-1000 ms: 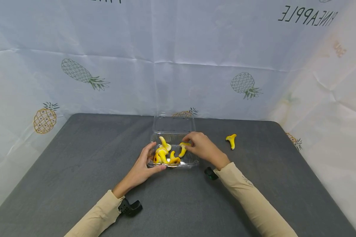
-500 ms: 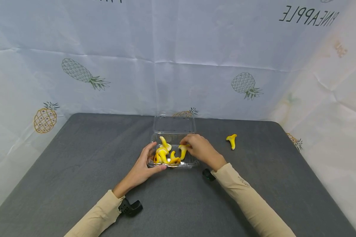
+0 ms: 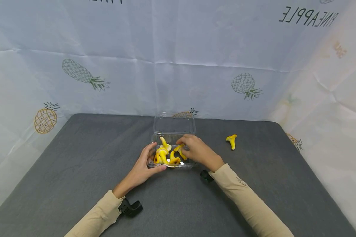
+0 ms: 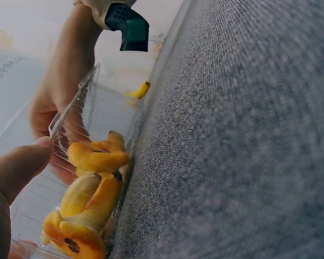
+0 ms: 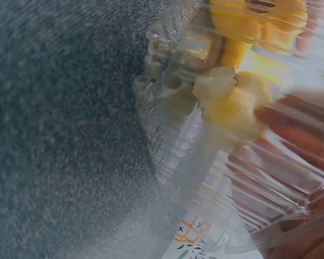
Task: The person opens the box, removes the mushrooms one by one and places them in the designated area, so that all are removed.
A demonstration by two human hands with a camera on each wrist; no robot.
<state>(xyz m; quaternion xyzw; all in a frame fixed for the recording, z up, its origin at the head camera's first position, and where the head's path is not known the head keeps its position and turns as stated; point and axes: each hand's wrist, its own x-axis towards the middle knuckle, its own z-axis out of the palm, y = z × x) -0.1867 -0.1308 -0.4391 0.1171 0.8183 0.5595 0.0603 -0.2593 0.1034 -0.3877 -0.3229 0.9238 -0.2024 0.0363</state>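
Note:
A clear plastic clamshell box (image 3: pixel 190 163) stands in mid-table, its lid (image 3: pixel 174 125) tipped back. Several yellow chanterelle mushrooms (image 3: pixel 162 154) lie heaped in its left half. My left hand (image 3: pixel 140 166) grips the box's left end, thumb (image 4: pixel 22 166) along the front rim and fingers round the far side. Inside the right half, my right hand (image 3: pixel 197 150) pinches another yellow chanterelle (image 3: pixel 182 154) between thumb and fingers, close beside the heap. The right wrist view shows that hand and the held chanterelle (image 5: pixel 232 108) through the clear wall, partly blurred.
One more yellow chanterelle (image 3: pixel 232 142) lies on the dark grey tabletop (image 3: pixel 106 148), right of the box. A white curtain (image 3: pixel 178 89) printed with pineapples hangs behind the table and along its sides. Each wrist bears a black camera (image 3: pixel 131 208).
My right hand has moved a little left within the box, and the chanterelle it pinches has turned and come nearer the heap. My left hand stays in place on the box.

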